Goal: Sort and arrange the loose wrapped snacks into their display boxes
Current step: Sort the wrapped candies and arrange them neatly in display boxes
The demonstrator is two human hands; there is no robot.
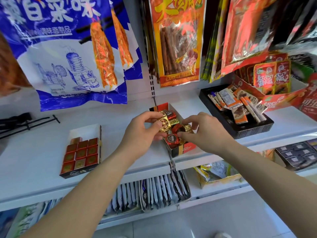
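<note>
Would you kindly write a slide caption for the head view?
Left hand pinches a gold foil-wrapped snack over the open cardboard display box while the right hand reaches in.

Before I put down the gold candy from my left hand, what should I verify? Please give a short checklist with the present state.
1. Left hand holds the gold candy securely: ok, pinched between thumb and fingers.
2. Right hand is out of the way: not ok, it pinches a second gold candy inside the middle box.
3. Middle box sorted by colour: not ok, gold pieces and red candy lie mixed.
4. Left box has room: ok, bare floor at its back.
5. Which box is meant for gold: cannot tell.
</note>
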